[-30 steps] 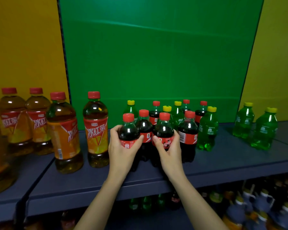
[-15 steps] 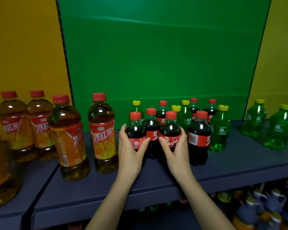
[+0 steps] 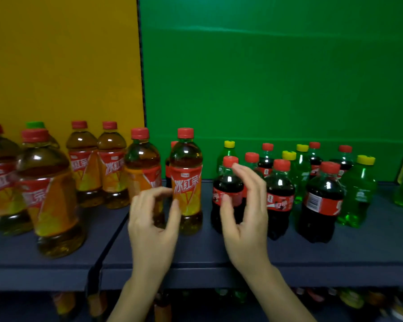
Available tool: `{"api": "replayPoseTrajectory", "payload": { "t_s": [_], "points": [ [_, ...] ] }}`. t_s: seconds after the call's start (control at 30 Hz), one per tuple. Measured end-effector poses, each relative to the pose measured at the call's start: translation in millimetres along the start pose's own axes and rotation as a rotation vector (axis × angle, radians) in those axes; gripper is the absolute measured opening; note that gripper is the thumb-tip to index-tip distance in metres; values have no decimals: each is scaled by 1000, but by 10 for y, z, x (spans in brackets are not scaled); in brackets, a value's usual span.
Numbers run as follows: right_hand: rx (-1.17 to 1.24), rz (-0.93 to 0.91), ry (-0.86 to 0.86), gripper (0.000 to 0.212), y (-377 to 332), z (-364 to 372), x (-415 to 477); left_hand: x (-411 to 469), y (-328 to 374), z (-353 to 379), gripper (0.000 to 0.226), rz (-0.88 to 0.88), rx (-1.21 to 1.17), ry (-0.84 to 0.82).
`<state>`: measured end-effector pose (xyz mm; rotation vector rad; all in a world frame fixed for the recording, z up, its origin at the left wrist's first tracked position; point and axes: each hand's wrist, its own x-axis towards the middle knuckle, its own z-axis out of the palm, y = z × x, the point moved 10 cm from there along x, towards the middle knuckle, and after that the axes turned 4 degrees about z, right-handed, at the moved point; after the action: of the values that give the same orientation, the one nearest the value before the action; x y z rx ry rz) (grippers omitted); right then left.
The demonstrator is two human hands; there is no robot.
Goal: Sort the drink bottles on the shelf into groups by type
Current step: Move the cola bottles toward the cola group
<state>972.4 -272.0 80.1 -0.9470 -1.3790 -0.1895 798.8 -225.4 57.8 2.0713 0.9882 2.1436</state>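
Where the yellow backing panel (image 3: 61, 66) meets the green one (image 3: 277, 84), the dark shelf (image 3: 219, 254) carries three drink types. From nine o'clock stand the amber iced tea bottles (image 3: 112, 168), with red caps and orange-red labels reading 冰红茶. One green cap (image 3: 35, 125) shows behind them. The rightmost iced tea bottle (image 3: 186, 182) stands before the green panel. The left hand (image 3: 153, 226) sits at its seven o'clock, fingers loosely curved and narrow, holding nothing; blur hides whether the thumb touches the label. The right hand (image 3: 247, 219) stands before the front cola bottle (image 3: 227, 182), fingers half-spread, gripping nothing. At three o'clock are the cola bottles (image 3: 321, 201), with red caps and red labels whose writing is unreadable. They are mixed among green bottles (image 3: 358, 189) with yellow caps.
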Motion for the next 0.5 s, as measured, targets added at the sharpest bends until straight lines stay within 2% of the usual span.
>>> {"api": "replayPoseTrajectory", "payload": {
  "t_s": [0.13, 0.17, 0.23, 0.3, 0.4, 0.5],
  "points": [
    [164, 120, -167, 64, -55, 615, 38, 188, -342, -372, 61, -97, 99, 97],
    [208, 176, -217, 70, -91, 849, 14, 235, -478, -511, 74, -139, 152, 88],
    [218, 300, -245, 82, 87, 1035, 5, 320, -707, -341, 93, -236, 70, -19],
    [259, 426, -239, 91, 298, 1111, 23, 325, -895, -94, 95, -360, -83, -134],
    [302, 558, -228, 88, 551, 1142, -4, 247, -1075, 123, 90, -502, -216, -214],
    [283, 629, -241, 81, 683, 1186, -65, 200, -1140, 149, 69, -554, -322, -243]
  ]
}}
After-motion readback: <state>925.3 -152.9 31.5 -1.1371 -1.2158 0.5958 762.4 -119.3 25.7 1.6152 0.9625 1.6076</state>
